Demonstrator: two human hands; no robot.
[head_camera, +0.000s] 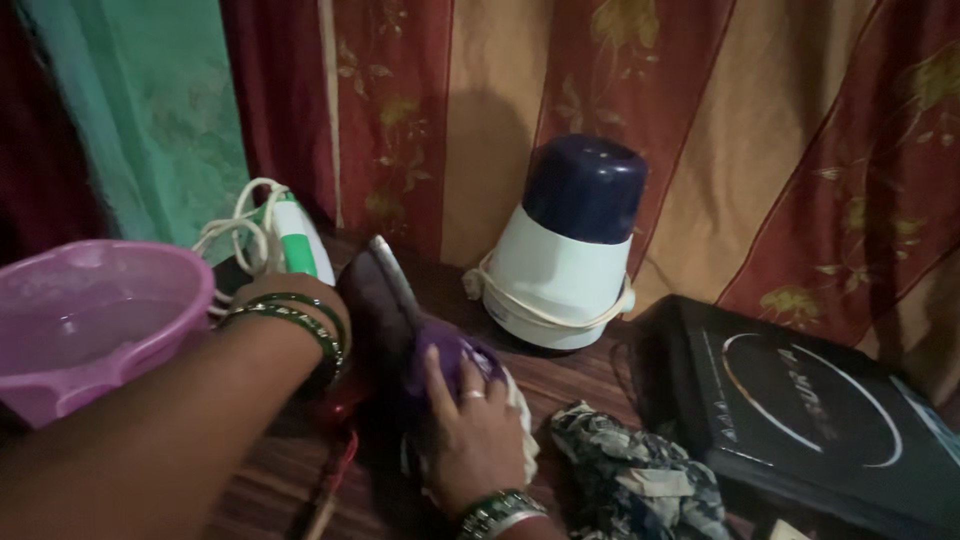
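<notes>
Both hands, left (330, 340) and right (470, 430), grip a purple iron (400, 310).

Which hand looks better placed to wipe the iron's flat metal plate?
The right hand, probably: it already presses the cloth against the iron. The left hand is mostly hidden behind it, apparently steadying it.
</notes>
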